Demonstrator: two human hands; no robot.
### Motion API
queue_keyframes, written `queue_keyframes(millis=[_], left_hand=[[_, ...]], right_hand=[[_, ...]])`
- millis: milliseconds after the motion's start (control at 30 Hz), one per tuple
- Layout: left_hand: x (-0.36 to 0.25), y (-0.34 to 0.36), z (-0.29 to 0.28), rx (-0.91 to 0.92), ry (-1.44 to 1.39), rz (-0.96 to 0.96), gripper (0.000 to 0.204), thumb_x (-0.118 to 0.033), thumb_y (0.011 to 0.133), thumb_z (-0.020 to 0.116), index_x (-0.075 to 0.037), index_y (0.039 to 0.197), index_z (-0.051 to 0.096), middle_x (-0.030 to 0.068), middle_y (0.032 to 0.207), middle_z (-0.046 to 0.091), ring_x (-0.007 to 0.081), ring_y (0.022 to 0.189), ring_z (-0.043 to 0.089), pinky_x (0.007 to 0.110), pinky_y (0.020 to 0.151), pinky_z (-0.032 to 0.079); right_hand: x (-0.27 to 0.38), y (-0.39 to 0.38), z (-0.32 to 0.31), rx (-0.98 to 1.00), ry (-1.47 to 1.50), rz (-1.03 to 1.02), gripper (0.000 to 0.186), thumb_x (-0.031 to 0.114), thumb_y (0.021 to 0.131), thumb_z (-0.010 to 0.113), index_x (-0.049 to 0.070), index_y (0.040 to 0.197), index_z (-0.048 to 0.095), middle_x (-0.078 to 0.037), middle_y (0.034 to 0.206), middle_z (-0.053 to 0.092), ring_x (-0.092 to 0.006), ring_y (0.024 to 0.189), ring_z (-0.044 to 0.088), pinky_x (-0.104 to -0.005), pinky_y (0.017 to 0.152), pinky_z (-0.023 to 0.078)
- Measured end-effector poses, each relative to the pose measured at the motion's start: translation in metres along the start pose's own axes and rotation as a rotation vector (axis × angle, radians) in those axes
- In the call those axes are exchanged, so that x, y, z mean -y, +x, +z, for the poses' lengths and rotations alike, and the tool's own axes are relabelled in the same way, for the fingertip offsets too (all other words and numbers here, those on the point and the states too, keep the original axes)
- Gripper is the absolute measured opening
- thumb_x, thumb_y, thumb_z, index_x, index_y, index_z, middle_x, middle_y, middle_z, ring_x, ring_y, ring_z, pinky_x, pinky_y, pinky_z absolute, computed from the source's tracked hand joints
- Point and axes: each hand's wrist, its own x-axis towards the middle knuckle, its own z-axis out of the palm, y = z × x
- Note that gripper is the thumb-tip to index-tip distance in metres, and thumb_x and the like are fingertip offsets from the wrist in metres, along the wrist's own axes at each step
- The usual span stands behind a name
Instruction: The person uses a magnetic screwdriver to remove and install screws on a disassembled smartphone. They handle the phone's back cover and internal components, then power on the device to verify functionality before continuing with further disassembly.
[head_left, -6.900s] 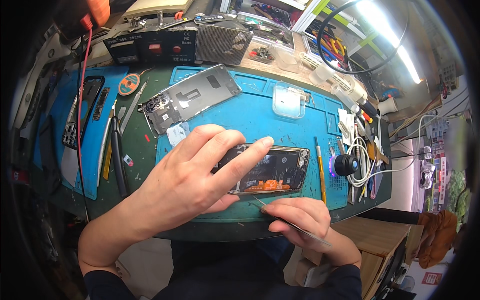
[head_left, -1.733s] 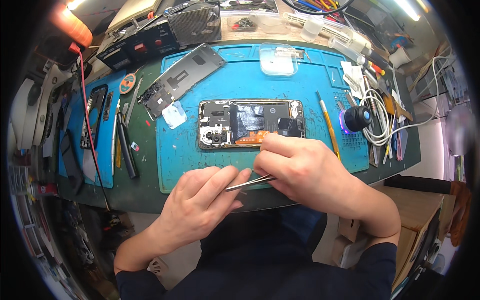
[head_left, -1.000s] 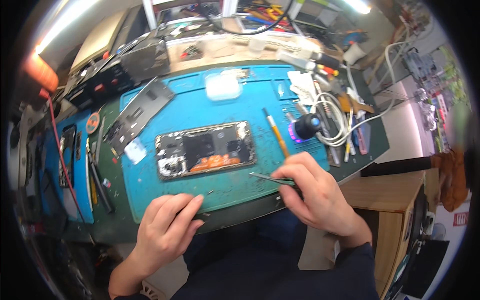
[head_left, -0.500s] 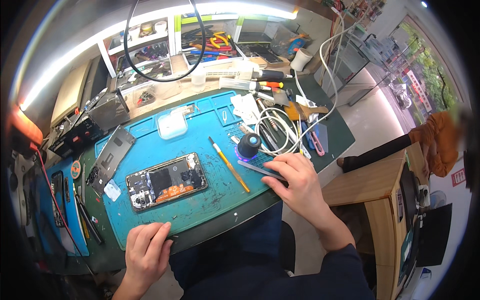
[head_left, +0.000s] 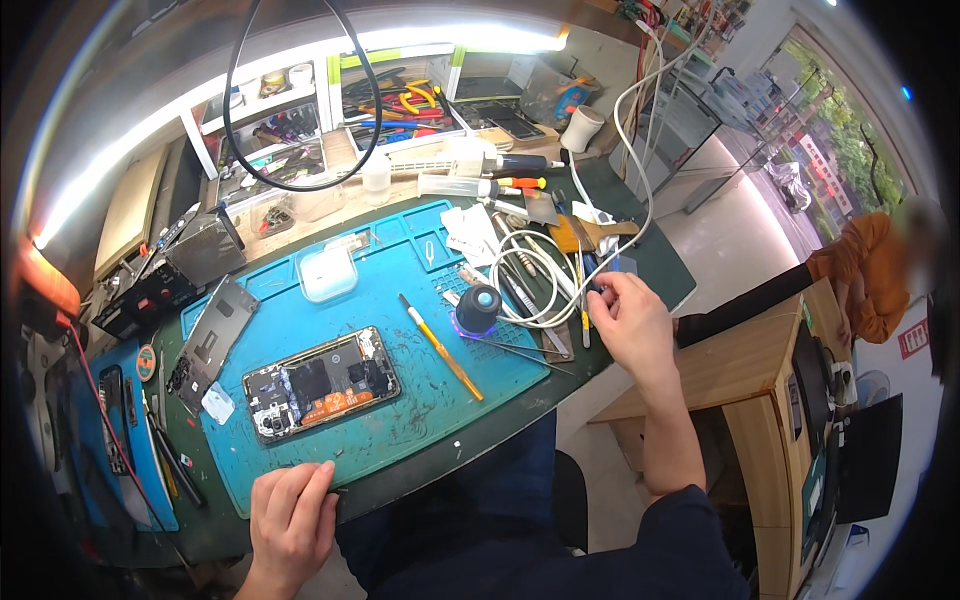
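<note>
An opened phone [head_left: 322,385] lies on the blue repair mat [head_left: 420,430], its battery and boards exposed. My left hand [head_left: 293,520] rests at the mat's front edge, fingers curled with thumb and fingertips together; whatever they may hold is hidden. My right hand [head_left: 637,325] is over the tools at the right side of the table, its fingers bent and closed around something I cannot make out. Thin metal tweezers [head_left: 522,354] lie at the mat's right edge, beside a black round bottle [head_left: 478,310]. A yellow pen-like tool [head_left: 442,347] lies between phone and bottle.
A grey phone back cover [head_left: 215,335] lies left of the phone. Behind is a clear plastic box [head_left: 328,275]. A coiled white cable [head_left: 530,285] lies over several hand tools at right. A person in orange [head_left: 860,265] sits beyond a wooden desk [head_left: 720,385].
My right hand has moved right, away from the grey tweezers, which now lie on the mat, to the tools. My left hand stays at the front edge. The view has shifted slightly.
</note>
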Motion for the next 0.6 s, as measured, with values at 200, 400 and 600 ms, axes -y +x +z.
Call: queue_keyframes(millis=[200,400,600], left_hand=[[0.001,0.001,-0.002,0.01,-0.004,-0.003,0.049,0.003,0.083,0.079,0.002,0.131,0.072,0.0136,0.12,0.07,0.0331,0.104,0.067,0.044,0.091,0.053],[0.001,0.002,-0.002,0.012,-0.025,-0.011,0.048,0.004,0.083,0.077,0.003,0.13,0.071,0.0154,0.12,0.07,0.0355,0.105,0.066,0.045,0.092,0.053],[-0.007,0.002,-0.003,0.02,-0.017,-0.045,0.044,0.006,0.086,0.074,0.004,0.13,0.069,0.0181,0.12,0.069,0.0389,0.105,0.064,0.047,0.092,0.053]], right_hand=[[0.006,0.005,0.024,-0.099,0.041,-0.049,0.029,0.017,0.094,0.074,0.008,0.122,0.073,-0.007,0.094,0.073,-0.0295,0.08,0.073,-0.0419,0.074,0.058],[0.0,-0.011,0.011,-0.138,-0.049,-0.051,0.028,0.013,0.091,0.074,0.005,0.118,0.076,-0.009,0.091,0.073,-0.0307,0.079,0.073,-0.0419,0.073,0.058],[-0.007,-0.06,-0.034,-0.097,0.061,0.116,0.026,0.007,0.089,0.072,0.002,0.115,0.077,-0.009,0.085,0.069,-0.022,0.07,0.068,-0.0351,0.068,0.055]])
